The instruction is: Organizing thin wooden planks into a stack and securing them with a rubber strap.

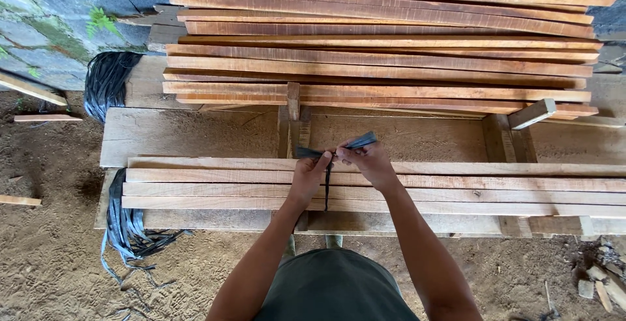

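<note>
Both hands meet at the middle of the view over a low bundle of wooden slats (456, 187), long thin strips of pale, rough-sawn timber laid flat and side by side, running from nine o'clock to three o'clock. The left hand (308, 179) has its fingers pressed together on a dark plastic strap (326, 184), pinching one flat, ribbon-like end that sticks out toward nine o'clock. The right hand (370, 162) pinches the other end, which juts toward two o'clock as a stiff, bluish-grey band with a dull sheen. Between the two hands a narrow length of the same strap drops straight toward six o'clock across the top of the slats, lying tight against the wood. The bundle rests on a wide, weathered plank bench (195, 135), grey-brown and coarse-grained, with short upright wooden pegs (293, 122) standing just beyond the hands at twelve o'clock. Behind them, filling the upper part of the view, a tall stack of reddish boards (385, 40) lies in layers, slightly bowed, their edges smoother and warmer in colour than the slats. At ten o'clock a glossy black coil of strapping (107, 83) sits on the end of the bench, and at eight o'clock a loose bunch of straps (127, 226) hangs from the bench edge and trails in thin curls over the sandy dirt floor (59, 262). A mossy stone wall (52, 14) stands at eleven o'clock.
</note>
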